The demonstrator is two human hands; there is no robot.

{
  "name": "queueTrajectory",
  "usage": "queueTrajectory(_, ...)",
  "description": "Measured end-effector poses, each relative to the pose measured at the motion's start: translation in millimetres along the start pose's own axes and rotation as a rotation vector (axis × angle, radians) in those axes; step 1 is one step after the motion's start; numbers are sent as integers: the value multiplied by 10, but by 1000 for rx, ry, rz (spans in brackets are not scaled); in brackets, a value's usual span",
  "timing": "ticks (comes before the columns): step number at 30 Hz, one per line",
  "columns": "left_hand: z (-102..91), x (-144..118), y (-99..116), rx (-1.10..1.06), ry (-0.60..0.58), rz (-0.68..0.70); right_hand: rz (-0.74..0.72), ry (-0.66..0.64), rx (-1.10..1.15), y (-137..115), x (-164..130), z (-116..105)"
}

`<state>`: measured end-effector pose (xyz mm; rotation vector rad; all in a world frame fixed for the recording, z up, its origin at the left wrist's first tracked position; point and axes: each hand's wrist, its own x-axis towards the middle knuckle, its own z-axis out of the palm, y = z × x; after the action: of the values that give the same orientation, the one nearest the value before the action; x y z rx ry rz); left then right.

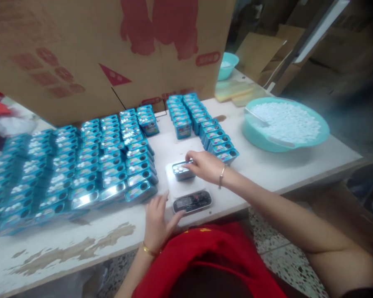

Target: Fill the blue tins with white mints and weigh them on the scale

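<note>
A small blue box with white tablets showing in its top stands on a white scale plate. Over the box's right end, my right hand has its thumb and fingers drawn together; what lies between the fingertips is hidden. The scale's black panel with a small display faces me. My left hand lies open at the table's front edge, left of the panel, its thumb beside the panel's lower left corner and nothing in it.
Rows of blue boxes, many with white tablets on top, fill the left. More blue boxes stand behind the scale. A turquoise basin of white tablets with a scoop is at right. A large cardboard box rises at the back.
</note>
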<state>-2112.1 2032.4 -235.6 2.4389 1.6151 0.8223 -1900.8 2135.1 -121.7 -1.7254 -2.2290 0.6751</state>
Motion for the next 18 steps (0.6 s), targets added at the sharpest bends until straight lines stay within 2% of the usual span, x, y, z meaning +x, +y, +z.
queueTrajectory(2,-77,158,42,1,114,42,-2,61,31,43,-30,1)
queueTrajectory(4,-129,347,79,31,178,81,-2,129,86,152,-90,-18)
queueTrajectory(8,-160,655,118,104,112,153,87,225,189,576,-273,-158)
queueTrajectory(11,-151,782,160,131,79,207,226,325,223,998,-440,-376)
queueTrajectory(15,-107,928,297,133,45,271,533,501,-2,1539,-606,-785)
queueTrajectory(18,-64,1049,411,112,26,304,677,573,-197,1947,-622,-1088)
